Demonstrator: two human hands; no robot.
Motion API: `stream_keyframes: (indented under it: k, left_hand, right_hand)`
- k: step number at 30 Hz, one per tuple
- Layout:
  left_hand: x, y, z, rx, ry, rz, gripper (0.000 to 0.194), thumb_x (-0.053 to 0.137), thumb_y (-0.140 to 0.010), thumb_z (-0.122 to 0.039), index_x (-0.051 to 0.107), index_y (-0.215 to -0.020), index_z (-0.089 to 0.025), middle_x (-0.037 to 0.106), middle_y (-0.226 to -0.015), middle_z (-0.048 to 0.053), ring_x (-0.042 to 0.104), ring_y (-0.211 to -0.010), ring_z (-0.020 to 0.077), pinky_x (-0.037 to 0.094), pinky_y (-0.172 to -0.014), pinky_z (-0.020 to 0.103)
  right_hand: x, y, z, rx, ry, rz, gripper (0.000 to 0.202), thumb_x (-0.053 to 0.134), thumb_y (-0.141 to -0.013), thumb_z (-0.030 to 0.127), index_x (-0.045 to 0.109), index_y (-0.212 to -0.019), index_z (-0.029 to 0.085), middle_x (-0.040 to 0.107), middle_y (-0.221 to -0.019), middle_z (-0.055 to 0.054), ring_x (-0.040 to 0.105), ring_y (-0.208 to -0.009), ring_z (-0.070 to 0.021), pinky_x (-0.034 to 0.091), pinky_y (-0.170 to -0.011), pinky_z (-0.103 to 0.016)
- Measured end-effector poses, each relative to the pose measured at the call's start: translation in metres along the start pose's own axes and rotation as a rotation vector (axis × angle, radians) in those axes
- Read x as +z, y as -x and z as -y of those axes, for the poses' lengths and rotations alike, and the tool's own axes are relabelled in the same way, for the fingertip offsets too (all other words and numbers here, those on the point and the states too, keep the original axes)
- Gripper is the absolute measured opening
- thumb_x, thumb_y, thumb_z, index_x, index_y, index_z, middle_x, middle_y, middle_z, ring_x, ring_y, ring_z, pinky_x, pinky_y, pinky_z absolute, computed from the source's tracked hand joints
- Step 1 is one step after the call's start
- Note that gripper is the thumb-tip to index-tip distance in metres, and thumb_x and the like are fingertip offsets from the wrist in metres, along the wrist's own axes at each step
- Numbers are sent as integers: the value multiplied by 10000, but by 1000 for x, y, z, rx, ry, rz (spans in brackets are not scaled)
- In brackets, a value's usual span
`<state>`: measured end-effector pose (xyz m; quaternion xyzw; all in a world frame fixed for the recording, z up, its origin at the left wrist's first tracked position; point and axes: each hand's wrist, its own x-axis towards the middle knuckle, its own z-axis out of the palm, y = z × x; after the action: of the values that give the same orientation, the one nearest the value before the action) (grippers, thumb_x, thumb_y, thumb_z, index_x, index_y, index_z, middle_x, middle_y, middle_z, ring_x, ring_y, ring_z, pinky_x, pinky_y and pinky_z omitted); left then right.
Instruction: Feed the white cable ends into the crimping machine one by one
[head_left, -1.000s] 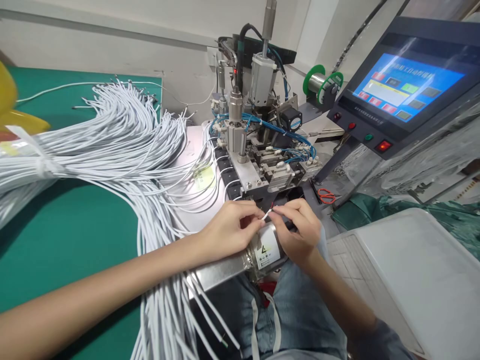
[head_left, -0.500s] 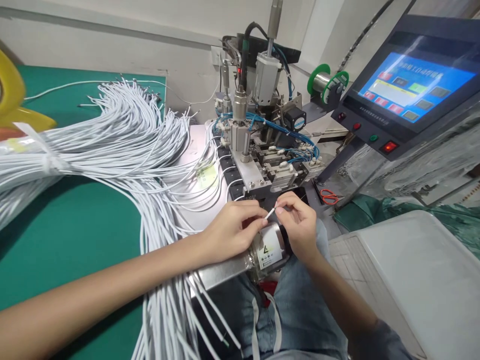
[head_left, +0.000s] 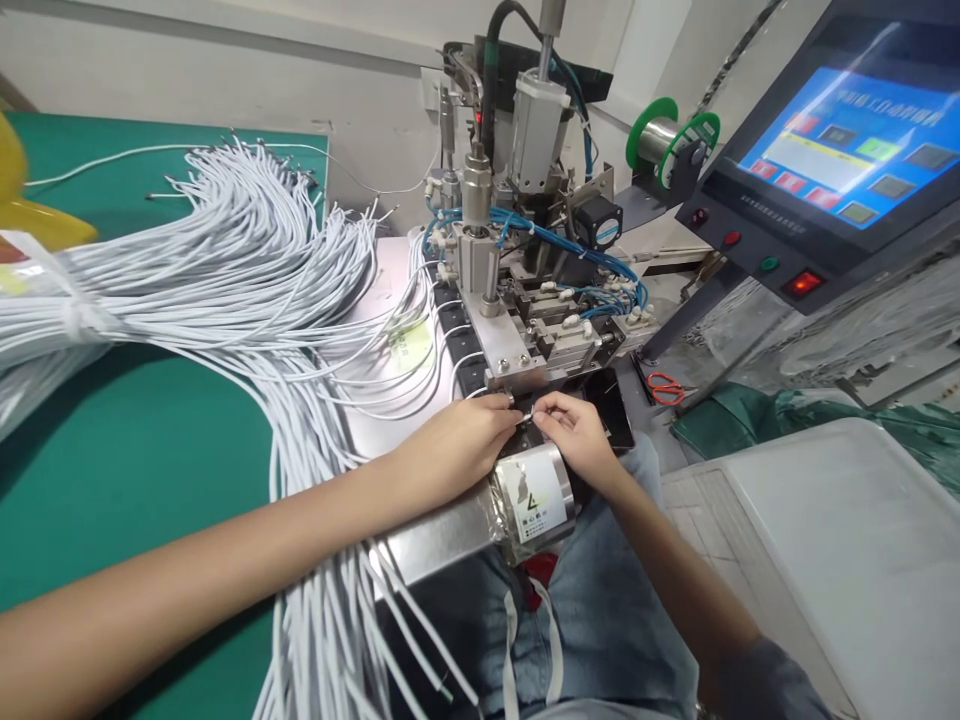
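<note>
My left hand (head_left: 469,440) pinches a white cable (head_left: 527,416) close to its end, at the front of the machine (head_left: 517,345). At the cable's tip, my right hand (head_left: 574,435) has its thumb and forefinger closed; whatever tiny part lies between them is too small to make out. Just below both hands is a metal cylinder with a white label (head_left: 536,495). Several more white cables run into the black track (head_left: 463,350) along the machine's left side. A large tied bundle of white cables (head_left: 187,300) lies to the left, its loose ends hanging under my left forearm.
A control panel with a lit blue screen (head_left: 847,150) stands at the right. Behind the machine sits a green-flanged wire spool (head_left: 671,143). Red-handled scissors (head_left: 665,389) and a pale plastic bin (head_left: 840,540) are to my right. A green mat (head_left: 135,480) covers the left table.
Both hands have moved slightly up and left, closer to the machine's front edge, bringing the cable end with them. The view has shifted a little.
</note>
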<state>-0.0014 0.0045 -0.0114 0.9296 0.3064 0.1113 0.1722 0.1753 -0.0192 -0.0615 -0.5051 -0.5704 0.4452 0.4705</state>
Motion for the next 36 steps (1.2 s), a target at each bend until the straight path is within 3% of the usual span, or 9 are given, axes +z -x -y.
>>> stream_keyframes:
  k: [11, 21, 25, 31, 36]
  left_hand:
    - [1, 2, 0, -7, -86, 39, 313, 373, -890, -143, 638, -1056, -169, 587, -835, 55, 604, -713, 148, 473, -635, 251]
    - [-1, 5, 1, 61, -336, 100, 370, 415, -817, -96, 559, -1150, -169, 557, -880, 53, 558, -596, 145, 408, -498, 252]
    - [-3, 5, 0, 66, -383, 131, 374, 415, -812, -90, 548, -1156, -153, 556, -912, 67, 556, -578, 138, 415, -501, 256]
    - [2, 6, 2, 62, -365, 107, 353, 415, -823, -105, 554, -1141, -161, 542, -921, 72, 582, -620, 143, 443, -531, 260]
    - [0, 5, 0, 58, -368, 127, 349, 416, -824, -92, 549, -1139, -159, 538, -911, 67, 565, -591, 134, 433, -523, 258]
  right_hand:
    - [5, 0, -6, 232, -168, -57, 153, 594, -633, 309, 571, -644, 158, 504, -507, 28, 439, -458, -86, 349, -443, -214]
    - [-4, -7, 4, 341, -152, 61, 193, 651, -615, 323, 586, -620, 141, 467, -454, 40, 398, -421, -70, 311, -402, -197]
    - [-2, -4, 3, 336, -176, 42, 227, 653, -630, 355, 568, -625, 145, 427, -445, 56, 353, -406, -56, 286, -388, -189]
    - [5, -1, 3, 245, -152, -66, 243, 631, -654, 395, 583, -680, 158, 519, -531, 15, 442, -456, -87, 344, -416, -214]
    - [5, -5, 4, 311, -199, -20, 239, 643, -622, 375, 554, -657, 155, 493, -511, 27, 415, -439, -78, 314, -411, -206]
